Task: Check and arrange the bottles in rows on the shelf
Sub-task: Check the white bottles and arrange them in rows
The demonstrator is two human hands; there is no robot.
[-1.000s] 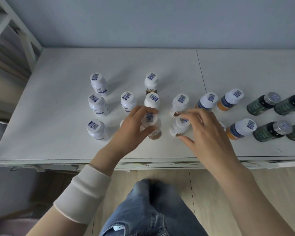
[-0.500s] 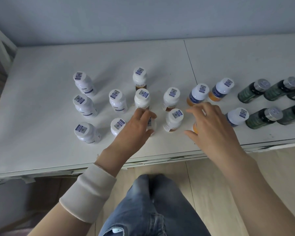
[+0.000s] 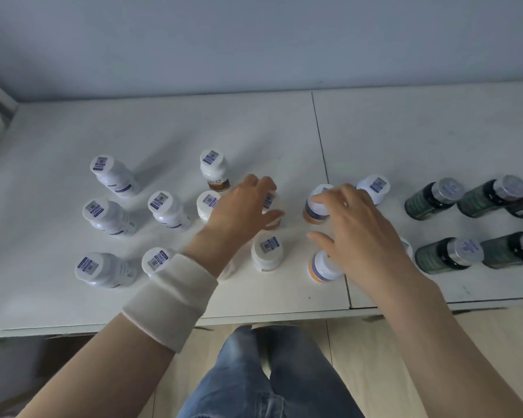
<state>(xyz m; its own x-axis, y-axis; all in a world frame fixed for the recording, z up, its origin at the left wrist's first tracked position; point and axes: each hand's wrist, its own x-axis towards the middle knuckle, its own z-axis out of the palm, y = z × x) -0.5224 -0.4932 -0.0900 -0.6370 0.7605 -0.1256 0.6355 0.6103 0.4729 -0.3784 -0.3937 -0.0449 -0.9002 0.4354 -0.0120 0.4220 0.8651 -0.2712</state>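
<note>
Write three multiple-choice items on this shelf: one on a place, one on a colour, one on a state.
1. Where on the shelf do the dark green bottles stand?
A. at the right end
B. at the left end
C. in the middle

2. What colour are the caps of the dark green bottles?
A. red
B. silver
C. black

3. How is the white bottle at the far-left back?
A. lying on its side
B. uncapped
C. upright with its cap on

Key:
1 A: they are grouped to the right of all the white-capped ones.
2 B: their tops show as shiny grey metal.
3 C: it stands on its base, with its labelled cap on top.
</note>
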